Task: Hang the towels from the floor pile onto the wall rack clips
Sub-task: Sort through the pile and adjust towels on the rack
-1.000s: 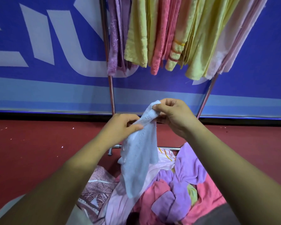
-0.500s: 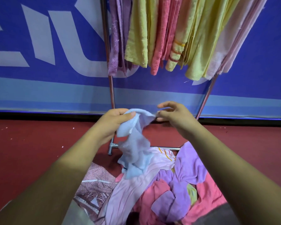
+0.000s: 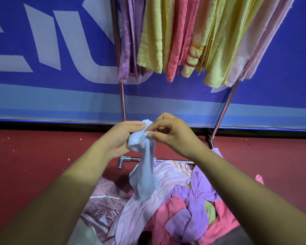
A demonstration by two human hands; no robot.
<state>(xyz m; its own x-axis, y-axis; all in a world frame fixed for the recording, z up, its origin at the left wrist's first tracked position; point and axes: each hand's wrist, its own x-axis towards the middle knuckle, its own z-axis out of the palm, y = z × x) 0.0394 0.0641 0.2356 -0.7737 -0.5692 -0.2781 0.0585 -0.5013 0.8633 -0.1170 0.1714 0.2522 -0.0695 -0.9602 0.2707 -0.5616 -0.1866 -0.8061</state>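
A light blue towel (image 3: 146,177) hangs bunched from both hands above the floor pile. My left hand (image 3: 120,138) grips its gathered top end. My right hand (image 3: 170,133) pinches the same top end from the right, fingertips touching the cloth. Below lies the pile (image 3: 177,206) of lilac, pink and purple towels on the red floor. Above, the metal rack (image 3: 122,96) carries several hung towels (image 3: 187,39) in purple, yellow-green, pink and pale pink. The clips are out of view.
A blue banner with white letters (image 3: 57,55) covers the wall behind the rack. The rack's foot bar (image 3: 131,158) crosses the floor just beyond the pile. Red floor (image 3: 34,156) stretches to the left and right.
The hands have drawn together. The towel, earlier held at two points, is now gathered into a bunch at its top, and its tail hangs narrower over the pile.
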